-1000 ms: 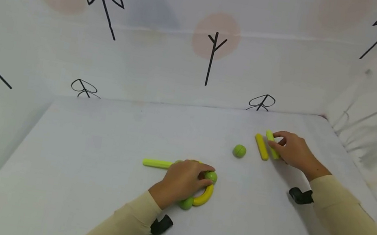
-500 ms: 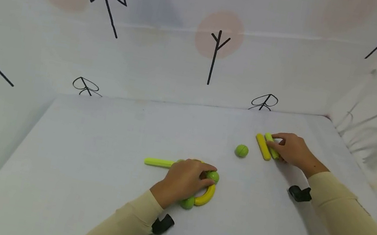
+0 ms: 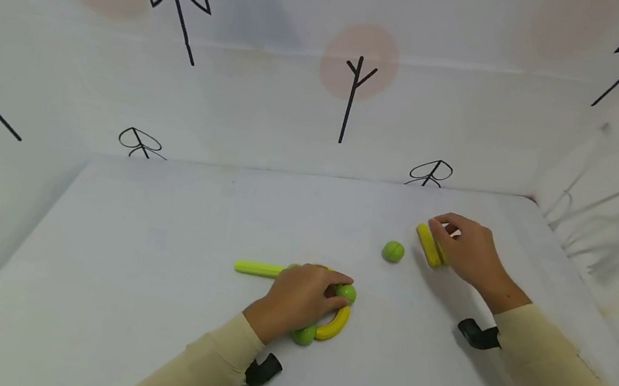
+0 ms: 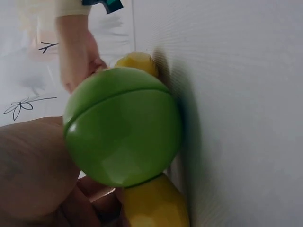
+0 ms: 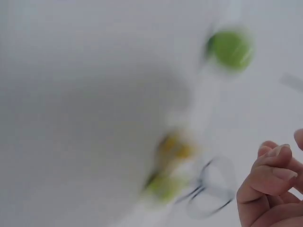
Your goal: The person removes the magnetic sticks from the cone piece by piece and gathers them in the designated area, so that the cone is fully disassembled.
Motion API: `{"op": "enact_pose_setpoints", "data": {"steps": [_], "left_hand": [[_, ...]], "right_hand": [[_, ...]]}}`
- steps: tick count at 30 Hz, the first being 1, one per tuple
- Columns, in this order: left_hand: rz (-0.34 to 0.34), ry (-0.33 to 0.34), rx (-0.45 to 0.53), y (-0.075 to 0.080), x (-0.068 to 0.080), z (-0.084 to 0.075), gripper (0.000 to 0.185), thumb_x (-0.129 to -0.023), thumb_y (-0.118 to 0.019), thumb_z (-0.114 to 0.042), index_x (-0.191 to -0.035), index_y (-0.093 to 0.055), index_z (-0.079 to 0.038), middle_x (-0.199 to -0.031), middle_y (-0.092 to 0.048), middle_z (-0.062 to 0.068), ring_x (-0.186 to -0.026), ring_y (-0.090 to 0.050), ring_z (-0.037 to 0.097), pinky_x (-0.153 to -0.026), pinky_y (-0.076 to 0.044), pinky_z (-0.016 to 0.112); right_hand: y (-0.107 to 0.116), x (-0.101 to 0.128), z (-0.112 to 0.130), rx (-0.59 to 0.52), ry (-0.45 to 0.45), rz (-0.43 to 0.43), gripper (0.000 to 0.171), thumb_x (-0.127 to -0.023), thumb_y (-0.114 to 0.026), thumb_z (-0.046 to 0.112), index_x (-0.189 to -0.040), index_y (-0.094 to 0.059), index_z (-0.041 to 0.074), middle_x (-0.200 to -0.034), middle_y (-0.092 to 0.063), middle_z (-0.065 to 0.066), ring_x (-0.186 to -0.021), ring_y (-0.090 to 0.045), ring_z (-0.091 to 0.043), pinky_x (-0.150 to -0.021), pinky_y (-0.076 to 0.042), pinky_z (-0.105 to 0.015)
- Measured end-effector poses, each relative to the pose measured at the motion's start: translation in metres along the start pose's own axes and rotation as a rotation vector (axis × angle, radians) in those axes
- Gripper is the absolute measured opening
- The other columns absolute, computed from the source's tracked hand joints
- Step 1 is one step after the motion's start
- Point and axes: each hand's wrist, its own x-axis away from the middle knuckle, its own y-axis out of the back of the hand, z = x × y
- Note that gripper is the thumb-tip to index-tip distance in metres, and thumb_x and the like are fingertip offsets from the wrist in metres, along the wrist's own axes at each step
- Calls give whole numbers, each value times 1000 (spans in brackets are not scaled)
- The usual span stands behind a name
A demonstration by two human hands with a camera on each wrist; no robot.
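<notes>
On white table [image 3: 150, 276], walled by printed cloth [image 3: 240, 94], both hands grip toy pieces.

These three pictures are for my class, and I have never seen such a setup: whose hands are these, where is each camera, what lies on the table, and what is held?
No machine here: a person in cream sleeves works with two bare hands. The wide picture comes from a camera on the person's head; the two close-ups come from cameras on the wrists, and the right one is blurred. On the white table the left hand rests on a toy ring of green balls and a curved yellow piece, with a straight yellow-green stick jutting out to its left. A loose green ball lies apart. The right hand grips yellow sticks farther back; how many I cannot tell.
</notes>
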Motion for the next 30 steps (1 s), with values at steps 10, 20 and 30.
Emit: {"op": "enact_pose_setpoints", "data": {"steps": [10,20,30], "left_hand": [[-67,88,82,36,16,10,39,-92,-73,-36,-128,-68,-25,-88,-69,-10,-58,-48,6,-51,-39,22],[-252,107,-6,49,33,36,31,-94,-71,-30,-124,-71,-21,-92,-71,-4,-55,-47,6,-48,-39,19],[-289,201,-71,41,33,58,27,-94,-70,-30,-119,-73,-22,-100,-69,0,-65,-59,10,-53,-45,21]], "right_hand": [[-23,35,75,-175,207,-31,27,-103,-58,31,-115,-70,10,-97,-68,-8,-69,-62,-22,-57,-50,-27],[-64,51,107,-179,381,23,19,-99,-65,22,-113,-72,12,-97,-69,1,-87,-60,-15,-76,-54,-32],[-88,52,132,-133,351,267,47,-95,-70,25,-139,-60,15,-143,-54,-10,-136,-48,-33,-109,-43,-53]]}}
